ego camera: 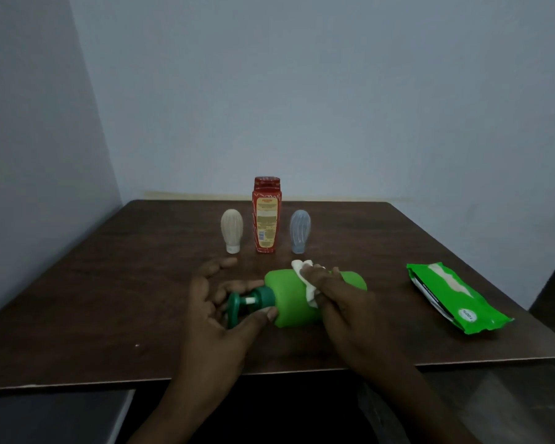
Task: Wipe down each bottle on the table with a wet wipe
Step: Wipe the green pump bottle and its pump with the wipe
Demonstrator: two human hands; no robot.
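Note:
A green pump bottle (287,299) lies on its side near the table's front, its dark green pump head pointing left. My left hand (215,302) holds the pump neck between thumb and fingers. A white wet wipe (305,277) is draped over the bottle's body, and my right hand (337,296) presses it there with fingers curled round the bottle. Behind stand a beige ribbed bottle (232,230), a red bottle (267,216) and a pale blue ribbed bottle (300,231), all upright in a row.
A green pack of wet wipes (452,296) lies flat at the right of the dark wooden table (109,283). Walls close in behind and to the left. The table's front edge runs just below my wrists.

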